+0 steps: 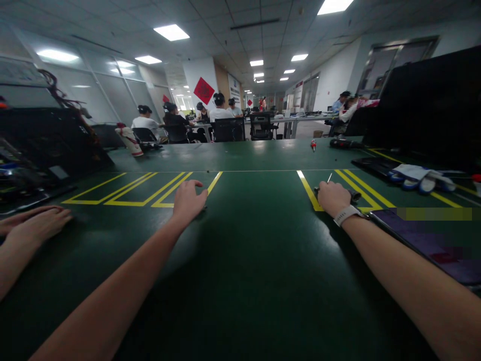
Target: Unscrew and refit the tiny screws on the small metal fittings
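My left hand (188,201) rests on the green table (240,271), over the end of a yellow tape outline. Its fingers are loosely bent, with a gap between thumb and forefinger and no object visible in that gap. A small dark thing (205,207) shows at its lower edge, too little of it to name. My right hand (332,198), with a light watch band (346,214) at the wrist, is closed beside another tape outline. A thin pale shaft (329,177) sticks up above its fingers. A dark, rounded piece (354,196) shows behind it; the hand hides how they connect.
Another person's hands (39,225) lie on the table at left. A phone-like dark slab (424,243) lies by my right forearm, with white-blue gloves (421,178) beyond. A small red item (313,145), a dark tool (344,144) and a white bottle-like object (130,140) stand farther back.
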A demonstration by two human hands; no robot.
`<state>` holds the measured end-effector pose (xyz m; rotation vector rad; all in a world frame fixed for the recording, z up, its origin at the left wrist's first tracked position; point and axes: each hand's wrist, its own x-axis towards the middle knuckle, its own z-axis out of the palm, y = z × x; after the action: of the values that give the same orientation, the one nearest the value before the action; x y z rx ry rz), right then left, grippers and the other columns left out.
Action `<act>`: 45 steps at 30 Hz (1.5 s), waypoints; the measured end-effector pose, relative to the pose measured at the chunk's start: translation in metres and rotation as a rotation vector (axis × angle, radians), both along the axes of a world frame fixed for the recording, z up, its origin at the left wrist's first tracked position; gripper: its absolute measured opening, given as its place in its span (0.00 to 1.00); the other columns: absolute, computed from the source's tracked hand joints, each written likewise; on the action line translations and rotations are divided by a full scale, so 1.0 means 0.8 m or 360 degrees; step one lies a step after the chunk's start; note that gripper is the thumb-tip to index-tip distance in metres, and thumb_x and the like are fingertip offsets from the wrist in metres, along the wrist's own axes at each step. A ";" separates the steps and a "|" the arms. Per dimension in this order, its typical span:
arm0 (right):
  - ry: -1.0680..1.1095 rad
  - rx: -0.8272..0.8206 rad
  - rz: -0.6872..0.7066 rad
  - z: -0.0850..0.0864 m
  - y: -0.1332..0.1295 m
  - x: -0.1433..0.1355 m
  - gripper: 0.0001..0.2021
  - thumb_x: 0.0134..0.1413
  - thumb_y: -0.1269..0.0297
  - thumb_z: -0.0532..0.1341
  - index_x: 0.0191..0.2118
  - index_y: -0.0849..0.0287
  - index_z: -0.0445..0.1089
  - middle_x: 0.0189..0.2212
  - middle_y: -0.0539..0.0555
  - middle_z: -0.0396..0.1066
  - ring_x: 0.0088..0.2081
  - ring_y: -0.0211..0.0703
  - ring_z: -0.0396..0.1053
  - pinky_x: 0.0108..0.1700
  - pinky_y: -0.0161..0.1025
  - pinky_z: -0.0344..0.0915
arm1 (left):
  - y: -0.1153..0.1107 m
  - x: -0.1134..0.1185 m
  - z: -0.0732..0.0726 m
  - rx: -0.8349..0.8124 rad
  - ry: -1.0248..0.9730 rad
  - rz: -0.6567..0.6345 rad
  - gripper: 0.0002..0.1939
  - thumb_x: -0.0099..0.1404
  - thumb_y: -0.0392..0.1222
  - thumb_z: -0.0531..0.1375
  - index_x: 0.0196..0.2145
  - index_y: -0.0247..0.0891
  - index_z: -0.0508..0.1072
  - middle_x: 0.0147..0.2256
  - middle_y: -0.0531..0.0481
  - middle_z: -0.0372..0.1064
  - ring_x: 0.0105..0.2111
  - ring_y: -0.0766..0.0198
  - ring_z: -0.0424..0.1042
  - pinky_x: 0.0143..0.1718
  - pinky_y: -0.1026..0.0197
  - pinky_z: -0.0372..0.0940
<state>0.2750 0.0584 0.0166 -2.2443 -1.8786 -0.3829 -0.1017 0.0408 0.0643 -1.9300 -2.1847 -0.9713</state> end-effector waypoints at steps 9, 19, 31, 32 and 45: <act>0.0110 0.0472 0.0274 0.008 -0.014 -0.009 0.15 0.57 0.70 0.48 0.45 0.65 0.68 0.44 0.66 0.70 0.48 0.57 0.61 0.47 0.49 0.54 | 0.019 -0.050 -0.024 -0.0512 -0.0565 -0.0360 0.29 0.52 0.54 0.60 0.47 0.35 0.64 0.54 0.38 0.63 0.53 0.53 0.64 0.52 0.55 0.60; 0.0565 0.0627 0.0510 0.025 -0.025 -0.047 0.14 0.52 0.73 0.50 0.40 0.62 0.70 0.39 0.62 0.73 0.43 0.54 0.66 0.45 0.46 0.58 | 0.005 -0.033 -0.045 -0.0533 -0.0520 -0.0735 0.14 0.54 0.45 0.59 0.39 0.41 0.71 0.50 0.46 0.69 0.52 0.57 0.66 0.56 0.53 0.57; 0.1227 0.0313 0.0860 0.012 -0.046 -0.097 0.09 0.51 0.72 0.54 0.34 0.59 0.71 0.32 0.54 0.75 0.36 0.45 0.72 0.40 0.44 0.66 | -0.064 0.086 -0.041 -0.0736 -0.0480 -0.1598 0.07 0.59 0.34 0.58 0.36 0.41 0.71 0.51 0.44 0.67 0.56 0.57 0.62 0.57 0.44 0.54; 0.1263 0.0264 0.0892 0.011 -0.051 -0.101 0.08 0.50 0.72 0.54 0.34 0.59 0.71 0.32 0.53 0.75 0.36 0.45 0.72 0.40 0.44 0.66 | -0.071 0.093 -0.042 -0.0748 -0.0441 -0.1640 0.08 0.59 0.34 0.58 0.37 0.41 0.71 0.52 0.45 0.67 0.56 0.57 0.61 0.57 0.44 0.54; 0.1822 -0.0342 0.1097 0.017 -0.134 -0.133 0.08 0.48 0.74 0.55 0.35 0.60 0.68 0.31 0.52 0.73 0.33 0.40 0.72 0.35 0.40 0.69 | -0.134 0.137 -0.032 -0.0863 -0.0193 -0.2084 0.13 0.57 0.33 0.60 0.41 0.41 0.71 0.43 0.49 0.69 0.44 0.61 0.69 0.48 0.57 0.64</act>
<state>0.1690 -0.0492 0.0298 -1.1921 -1.7860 1.0071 0.0082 -0.0668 0.0387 -3.7127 -1.0035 -0.4903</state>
